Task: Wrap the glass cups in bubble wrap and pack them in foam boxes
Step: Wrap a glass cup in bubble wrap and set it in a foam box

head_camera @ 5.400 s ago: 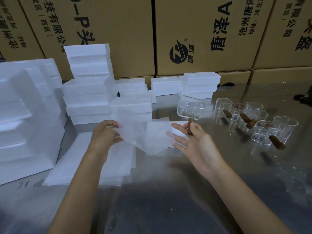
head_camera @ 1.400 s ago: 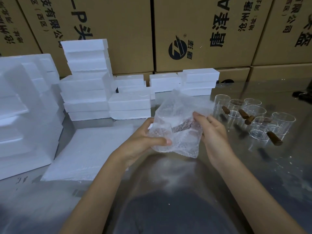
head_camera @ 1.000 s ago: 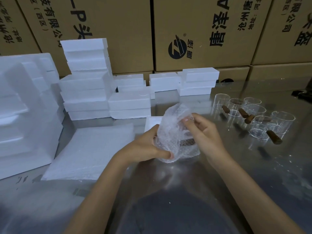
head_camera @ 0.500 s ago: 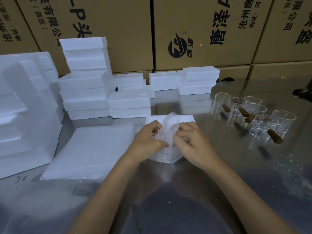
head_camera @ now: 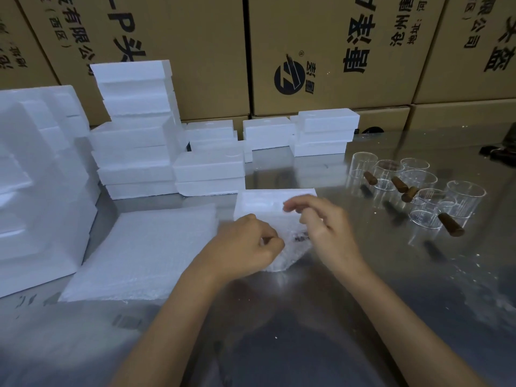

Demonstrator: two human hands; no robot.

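1. Head view: one wrapped cup (head_camera: pixel 290 247) is held on the worktop (head_camera: pixel 307 317); the left hand (head_camera: pixel 245 247) grips its bubble wrap, fingers curled.
2. The right hand (head_camera: pixel 321 227) pinches the wrap top just above that grip.
3. An open foam box (head_camera: pixel 268 199) lies just beyond the grip, not yet filled.
4. Unwrapped glass cups (head_camera: pixel 418 191) stand right of the grip; most work is judged outstanding.

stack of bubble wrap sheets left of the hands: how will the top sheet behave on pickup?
The bubble wrap stack looks thin and soft, so a sheet will probably droop when lifted by an edge. Likely very light; neighbouring sheets may drag along. The wrapped cup under the left hand shows it crumples easily.
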